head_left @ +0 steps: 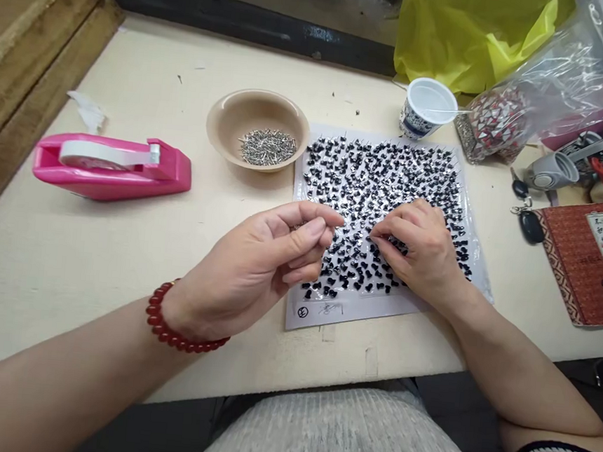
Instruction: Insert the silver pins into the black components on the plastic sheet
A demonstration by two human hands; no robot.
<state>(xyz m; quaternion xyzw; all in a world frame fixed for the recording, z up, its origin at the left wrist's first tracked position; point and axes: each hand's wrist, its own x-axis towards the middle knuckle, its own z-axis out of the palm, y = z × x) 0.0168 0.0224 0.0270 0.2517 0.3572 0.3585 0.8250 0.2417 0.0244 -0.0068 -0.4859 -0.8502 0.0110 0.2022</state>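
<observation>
My left hand point(272, 258), with a red bead bracelet point(187, 328) at its wrist, is palm up left of the sheet's middle. Its thumb presses against curled fingers; whatever lies between them is too small to name. Over the sheet point(373, 310), my right hand point(418, 247) points its fingertips down in a pinch, and what they grip is hidden. Rows of small black pieces point(372, 169) cover the sheet, several with thin metal pins standing up from them. Beyond my left hand stands a tan bowl point(226, 124) with a heap of loose metal pins point(269, 147).
A pink tape dispenser point(111, 167) is at the left. Behind the sheet stand a patterned paper cup point(425, 110) and a clear bag of red and white pieces point(501, 117). Keys point(531, 225) and a brown pouch point(588, 265) lie right, a yellow bag point(455, 42) behind.
</observation>
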